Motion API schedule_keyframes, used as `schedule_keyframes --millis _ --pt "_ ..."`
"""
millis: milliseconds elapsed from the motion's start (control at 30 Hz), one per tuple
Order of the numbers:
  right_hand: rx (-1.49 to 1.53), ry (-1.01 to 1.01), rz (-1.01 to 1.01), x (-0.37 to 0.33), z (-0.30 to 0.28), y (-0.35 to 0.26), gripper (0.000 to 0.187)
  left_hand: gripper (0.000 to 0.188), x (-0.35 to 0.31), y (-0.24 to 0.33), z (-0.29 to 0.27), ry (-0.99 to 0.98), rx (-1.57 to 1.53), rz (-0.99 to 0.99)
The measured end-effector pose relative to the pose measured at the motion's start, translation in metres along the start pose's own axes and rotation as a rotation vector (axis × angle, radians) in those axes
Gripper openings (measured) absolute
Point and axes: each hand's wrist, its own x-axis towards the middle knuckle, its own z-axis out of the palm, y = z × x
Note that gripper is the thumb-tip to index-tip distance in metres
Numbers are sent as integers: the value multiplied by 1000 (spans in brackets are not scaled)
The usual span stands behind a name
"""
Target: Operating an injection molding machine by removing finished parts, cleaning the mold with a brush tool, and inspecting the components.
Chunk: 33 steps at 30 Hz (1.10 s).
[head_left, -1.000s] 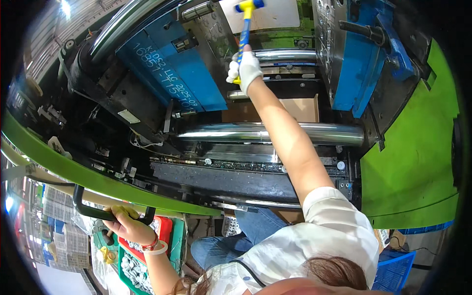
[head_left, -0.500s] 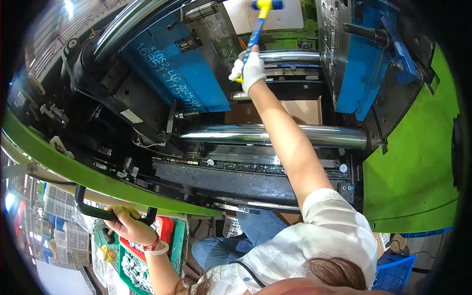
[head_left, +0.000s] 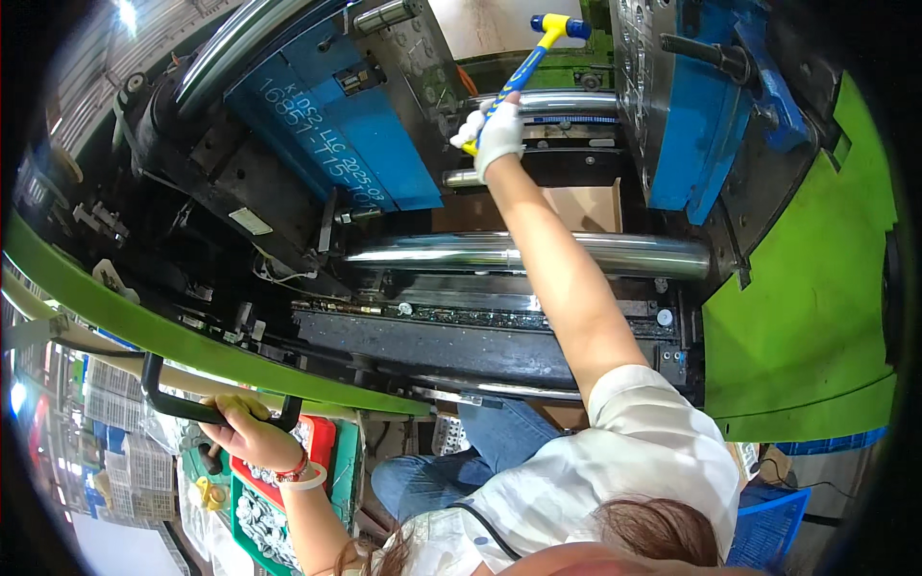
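Note:
A blue and yellow mallet (head_left: 523, 75) is gripped in my right hand (head_left: 497, 136), which wears a white glove. Its head tilts up and to the right, between the two halves of a mold inside a machine. On the left stands the blue mold half (head_left: 331, 134); on the right is the other blue mold half (head_left: 696, 106), with a metal face turned inward. My left hand (head_left: 252, 430), with yellowish covering on the fingers, is wrapped around a black handle (head_left: 178, 408) on the green machine door.
A thick steel bar (head_left: 615, 253) crosses beneath my right forearm. Below the mold gap lies a brown cardboard box (head_left: 588, 206). Green machine panels (head_left: 797, 317) stand at right. A red tray (head_left: 320, 444) and a green tray (head_left: 252, 542) hold small grey parts. A blue crate (head_left: 768, 528) sits lower right.
The mallet's head has swung right and slightly down, tilting the handle more to the right. My left hand stays on the handle. The whole view has shifted slightly.

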Motion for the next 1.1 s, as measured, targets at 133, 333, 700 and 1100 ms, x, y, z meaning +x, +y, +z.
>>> schedule_keyframes --millis 133,333,700,1100 --pt "-367 -33 345 -17 8 16 47 22 0 1 0 -44 -11 22" --pt "-173 -54 135 -29 -13 0 51 19 0 -2 -2 -42 -25 12" --pt "-292 -18 314 -88 -49 60 54 19 0 -3 -2 -45 5 28" --pt "-132 145 480 -95 -51 49 56 17 1 -3 -1 -58 -18 50"
